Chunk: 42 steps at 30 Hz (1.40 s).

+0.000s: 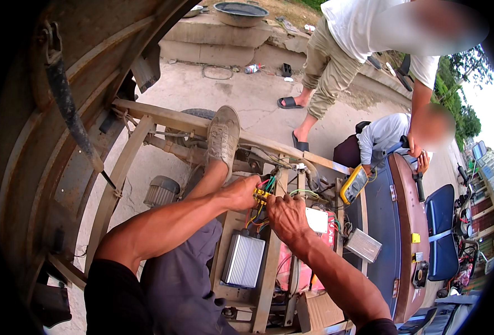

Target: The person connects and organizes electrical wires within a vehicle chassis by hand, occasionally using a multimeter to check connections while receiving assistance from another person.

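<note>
My left hand [242, 193] is closed, its fingertips pinching the left side of a small yellow terminal block [261, 195]. From the other side my right hand [287, 216] meets it, fingers curled and bent down against the block. Thin green, red and orange wires [251, 221] run from the block, some up past my fingers and some down toward a silver finned metal box [244, 260]. That box lies in the tan metal frame below my hands. Partly behind my right hand and forearm are a white square panel [317, 220] and a red case [291, 264].
A yellow multimeter [353, 184] leans at the frame's right, near a second silver box [363, 245]. A tilted rusty metal bed [90, 67] with a black strut [71, 106] rises at left. My shoe [223, 137] rests on the frame; two people are close by at upper right.
</note>
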Each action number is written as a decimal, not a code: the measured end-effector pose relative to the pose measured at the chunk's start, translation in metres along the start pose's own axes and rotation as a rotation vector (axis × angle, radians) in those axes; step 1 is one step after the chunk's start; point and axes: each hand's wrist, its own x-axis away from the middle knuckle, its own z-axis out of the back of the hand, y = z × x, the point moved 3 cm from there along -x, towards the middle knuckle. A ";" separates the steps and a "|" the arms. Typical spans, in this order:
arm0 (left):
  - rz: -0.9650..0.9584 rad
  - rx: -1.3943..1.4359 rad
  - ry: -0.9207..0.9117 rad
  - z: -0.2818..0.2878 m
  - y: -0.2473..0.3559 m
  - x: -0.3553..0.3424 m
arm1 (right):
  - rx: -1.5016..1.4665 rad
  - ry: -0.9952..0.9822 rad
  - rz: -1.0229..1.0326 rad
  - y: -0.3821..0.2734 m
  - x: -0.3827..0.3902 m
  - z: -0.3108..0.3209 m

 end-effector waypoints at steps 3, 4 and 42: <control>-0.012 -0.001 0.006 0.000 -0.004 0.000 | 0.012 0.068 0.027 0.000 -0.002 0.005; -0.022 -0.014 0.012 0.001 -0.006 0.001 | -0.111 -0.052 -0.085 0.002 -0.004 0.005; -0.160 0.042 -0.118 -0.002 0.011 0.006 | -0.933 -0.052 -0.444 0.013 0.035 -0.008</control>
